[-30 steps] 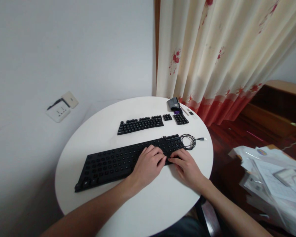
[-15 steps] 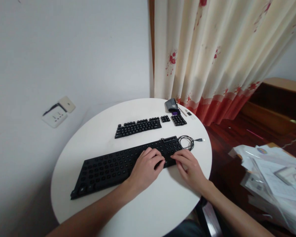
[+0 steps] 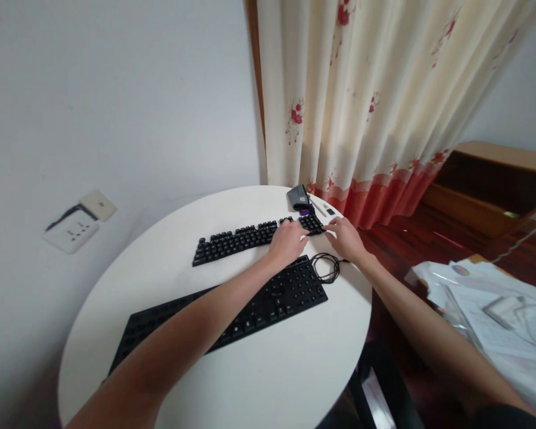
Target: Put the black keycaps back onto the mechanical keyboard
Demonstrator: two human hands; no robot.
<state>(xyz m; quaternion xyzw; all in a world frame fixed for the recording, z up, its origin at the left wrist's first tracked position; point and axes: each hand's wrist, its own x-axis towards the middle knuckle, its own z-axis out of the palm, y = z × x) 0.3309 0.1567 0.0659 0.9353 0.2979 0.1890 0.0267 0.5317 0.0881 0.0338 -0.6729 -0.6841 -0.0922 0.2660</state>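
A group of loose black keycaps (image 3: pixel 311 223), laid out as a number pad, sits on the white round table (image 3: pixel 170 238). My left hand (image 3: pixel 289 241) is at its left side, thumb and fingers bent together at the edge of the caps. From the right, my right hand (image 3: pixel 346 239) brings its fingertips to the same group. Whatever lies between the fingertips is too small to make out. A longer block of keycaps (image 3: pixel 232 241) lies to the left. In front is a black keyboard base (image 3: pixel 277 298) with bare key switches, partly hidden under my left forearm.
A coiled black cable (image 3: pixel 326 268) lies beside the keyboard base. Behind the keycaps are a grey pouch (image 3: pixel 298 198) and a few small items. A wall socket (image 3: pixel 74 229) is at left, a curtain (image 3: pixel 339 119) behind, and papers in plastic (image 3: pixel 482 316) at right.
Both hands have left the right end of the keyboard base and moved away from me to the number pad keycaps. The view has shifted a little to the right.
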